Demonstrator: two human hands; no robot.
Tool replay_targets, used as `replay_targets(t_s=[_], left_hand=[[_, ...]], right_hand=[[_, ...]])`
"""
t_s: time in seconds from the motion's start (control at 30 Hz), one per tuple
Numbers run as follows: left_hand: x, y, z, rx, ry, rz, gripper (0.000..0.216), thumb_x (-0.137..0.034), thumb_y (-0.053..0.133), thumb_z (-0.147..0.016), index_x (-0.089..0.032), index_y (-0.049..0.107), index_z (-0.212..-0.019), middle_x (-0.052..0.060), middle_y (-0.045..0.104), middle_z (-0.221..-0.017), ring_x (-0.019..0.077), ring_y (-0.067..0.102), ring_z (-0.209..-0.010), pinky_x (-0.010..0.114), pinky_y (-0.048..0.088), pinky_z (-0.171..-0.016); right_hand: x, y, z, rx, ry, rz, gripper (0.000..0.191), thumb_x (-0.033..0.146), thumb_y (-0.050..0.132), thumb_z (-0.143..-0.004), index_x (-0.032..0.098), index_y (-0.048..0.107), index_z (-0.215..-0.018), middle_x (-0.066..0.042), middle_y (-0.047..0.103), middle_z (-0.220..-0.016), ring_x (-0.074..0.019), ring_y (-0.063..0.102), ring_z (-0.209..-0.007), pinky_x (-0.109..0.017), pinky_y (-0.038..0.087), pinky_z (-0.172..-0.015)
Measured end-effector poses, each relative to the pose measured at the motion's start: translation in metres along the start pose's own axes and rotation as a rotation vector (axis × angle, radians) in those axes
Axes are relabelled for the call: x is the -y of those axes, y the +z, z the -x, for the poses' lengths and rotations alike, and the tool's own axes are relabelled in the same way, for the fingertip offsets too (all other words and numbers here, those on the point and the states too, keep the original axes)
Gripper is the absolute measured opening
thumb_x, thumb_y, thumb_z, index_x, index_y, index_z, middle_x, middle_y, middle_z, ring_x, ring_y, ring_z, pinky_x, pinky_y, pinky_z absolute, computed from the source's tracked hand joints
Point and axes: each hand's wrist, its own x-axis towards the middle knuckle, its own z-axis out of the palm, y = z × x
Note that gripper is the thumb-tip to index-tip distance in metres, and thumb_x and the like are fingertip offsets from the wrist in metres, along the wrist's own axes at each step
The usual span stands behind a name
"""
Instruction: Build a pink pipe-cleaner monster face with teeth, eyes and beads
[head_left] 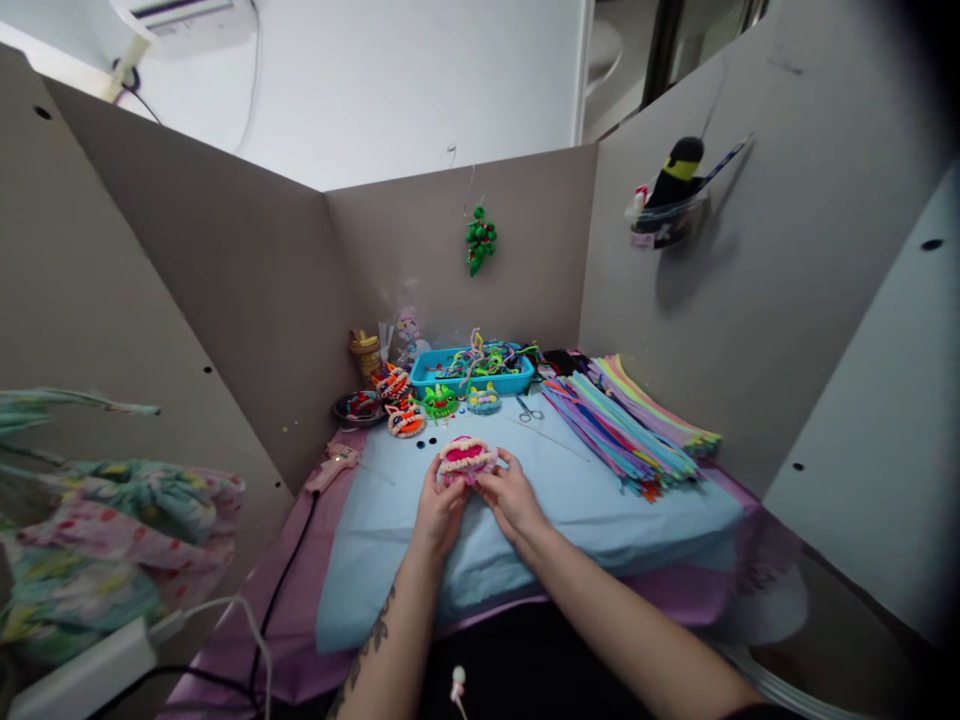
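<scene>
A small pink and cream pipe-cleaner figure is held over the light blue cloth, between both hands. My left hand grips its left side with the fingers curled. Closed on its right side is my right hand. Behind it lie finished figures, orange-striped and green. A pair of small scissors lies on the cloth further back.
A blue tray of mixed pipe cleaners stands at the back. Bundles of coloured pipe cleaners lie on the right. A glue gun with a black cable rests at the left. Grey partition walls surround the desk; patterned fabric sits far left.
</scene>
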Motion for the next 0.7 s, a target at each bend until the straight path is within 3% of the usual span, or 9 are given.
replay_targets(t_s=[0.27, 0.5, 0.7], left_hand=[[0.005, -0.001, -0.004, -0.078, 0.043, -0.066, 0.068, -0.01, 0.077, -0.06, -0.023, 0.048, -0.12, 0.004, 0.068, -0.1, 0.0158, 0.066, -0.085, 0.028, 0.047, -0.08], [0.0042, 0.0015, -0.0028, 0.002, 0.047, -0.09, 0.047, -0.013, 0.076, -0.064, -0.018, 0.06, -0.108, 0.007, 0.068, -0.105, 0.0179, 0.063, -0.097, 0.03, 0.044, -0.09], [0.002, -0.0002, -0.004, -0.013, 0.023, -0.083, 0.035, -0.017, 0.074, -0.068, -0.016, 0.065, -0.101, 0.008, 0.069, -0.101, 0.0166, 0.064, -0.092, 0.028, 0.046, -0.087]], right_hand=[[0.0018, -0.0015, -0.0006, 0.034, 0.02, -0.008, 0.055, 0.009, 0.069, -0.05, 0.023, 0.046, -0.098, 0.004, 0.065, -0.077, -0.0159, 0.063, -0.072, -0.029, 0.052, -0.066], [0.0024, -0.0031, -0.0036, 0.016, 0.043, -0.067, 0.051, 0.007, 0.07, -0.047, 0.022, 0.049, -0.091, 0.004, 0.064, -0.071, -0.0142, 0.062, -0.064, -0.026, 0.051, -0.061], [0.0007, -0.0059, -0.005, 0.021, 0.036, -0.06, 0.049, 0.008, 0.071, -0.049, 0.021, 0.051, -0.091, 0.004, 0.065, -0.073, -0.0148, 0.063, -0.065, -0.027, 0.051, -0.059]])
